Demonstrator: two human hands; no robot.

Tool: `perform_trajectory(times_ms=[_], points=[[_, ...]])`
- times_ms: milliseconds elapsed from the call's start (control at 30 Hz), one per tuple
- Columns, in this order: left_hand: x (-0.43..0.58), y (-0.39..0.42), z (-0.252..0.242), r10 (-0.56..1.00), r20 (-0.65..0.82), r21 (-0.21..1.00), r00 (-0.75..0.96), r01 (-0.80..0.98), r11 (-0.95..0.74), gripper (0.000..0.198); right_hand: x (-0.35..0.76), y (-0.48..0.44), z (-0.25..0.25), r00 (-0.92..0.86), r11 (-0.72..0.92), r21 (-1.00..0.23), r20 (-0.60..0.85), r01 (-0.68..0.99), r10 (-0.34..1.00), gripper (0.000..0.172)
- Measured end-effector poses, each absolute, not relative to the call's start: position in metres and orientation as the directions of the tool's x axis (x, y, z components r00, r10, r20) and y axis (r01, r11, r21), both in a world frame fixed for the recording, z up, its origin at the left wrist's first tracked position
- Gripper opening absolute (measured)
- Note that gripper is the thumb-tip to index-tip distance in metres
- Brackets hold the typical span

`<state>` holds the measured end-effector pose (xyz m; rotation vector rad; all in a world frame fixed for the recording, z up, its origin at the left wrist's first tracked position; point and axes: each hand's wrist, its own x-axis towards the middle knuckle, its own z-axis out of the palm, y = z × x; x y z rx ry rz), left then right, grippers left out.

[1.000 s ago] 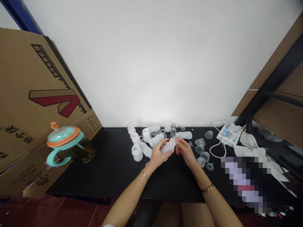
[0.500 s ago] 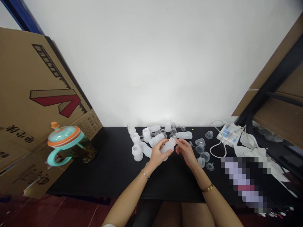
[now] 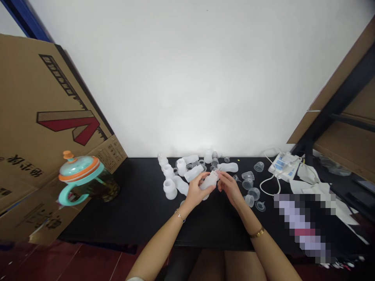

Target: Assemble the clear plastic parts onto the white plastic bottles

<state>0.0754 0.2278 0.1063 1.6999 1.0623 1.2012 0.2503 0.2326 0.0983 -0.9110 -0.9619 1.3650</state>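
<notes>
My left hand (image 3: 195,192) is wrapped round a translucent white bottle (image 3: 209,181), tilted with its neck up and to the right. At that neck, my right hand (image 3: 229,185) pinches with thumb and forefinger; a small clear piece seems to sit there, too small to make out. Left of my hands stand several white bottles, the nearest an upright one (image 3: 170,189) with an open neck. A curved white bottle (image 3: 228,167) lies behind my right hand. Clear caps (image 3: 253,193) and a clear funnel-like piece (image 3: 260,206) lie to the right.
A large jug (image 3: 88,179) with a teal handle and orange-rimmed lid stands at the left, beside a cardboard box (image 3: 38,128). At the right lie a power strip (image 3: 283,166) with white cables and some white paper (image 3: 310,187). A white wall (image 3: 202,78) closes off the back of the black table (image 3: 131,210).
Both hands stay in nearly the same place. My right fingers have shifted slightly at the bottle's neck; the other things on the table have not moved.
</notes>
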Motion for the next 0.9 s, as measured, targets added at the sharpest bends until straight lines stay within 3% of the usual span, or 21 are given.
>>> perform_trajectory(times_ms=[233,900], points=[[0.0768,0.2288,0.1063,0.937,0.275,0.953,0.216,0.067,-0.295,0.055,0.2504,0.2330,0.0992,-0.023,-0.005,-0.905,0.005,-0.426,1.000,0.034],[0.0757,0.2280,0.1082,0.940,0.269,0.941,0.210,0.151,-0.303,0.054,0.2517,0.2326,0.0984,-0.022,0.010,-0.925,0.020,-0.380,1.000,0.040]])
